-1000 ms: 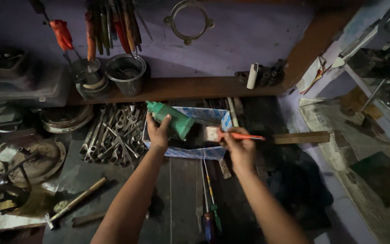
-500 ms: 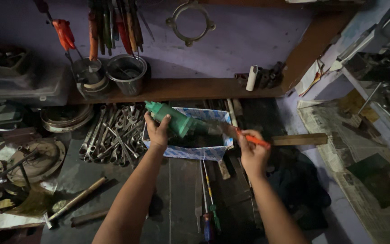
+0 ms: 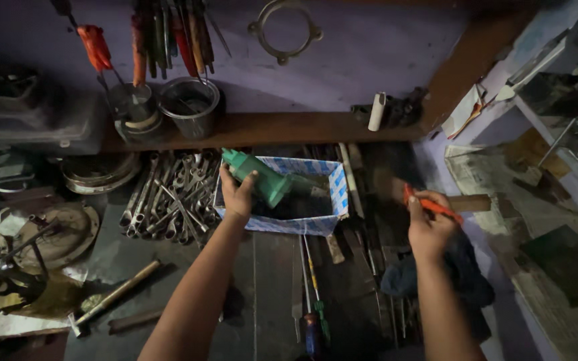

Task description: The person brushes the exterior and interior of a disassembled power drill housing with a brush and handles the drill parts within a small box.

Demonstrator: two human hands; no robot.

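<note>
While box-rimmed, green tool [image 3: 260, 179] leftward.

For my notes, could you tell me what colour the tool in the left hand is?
Green, seen in the head view.

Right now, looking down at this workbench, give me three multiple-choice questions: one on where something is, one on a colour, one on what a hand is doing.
1. Where does the pile of wrenches lie?
A. left of the blue-and-white box
B. inside the box
C. on the shelf

2. What colour is the tool body in the left hand?
A. yellow
B. green
C. white

3. What is the right hand doing?
A. resting flat and empty
B. gripping a hammer
C. holding a slim orange tool

Answers: A, the wrenches lie beside the box's left wall; B, the green tool body shows above the fingers; C, the orange tool sticks out of the closed fist.
</note>
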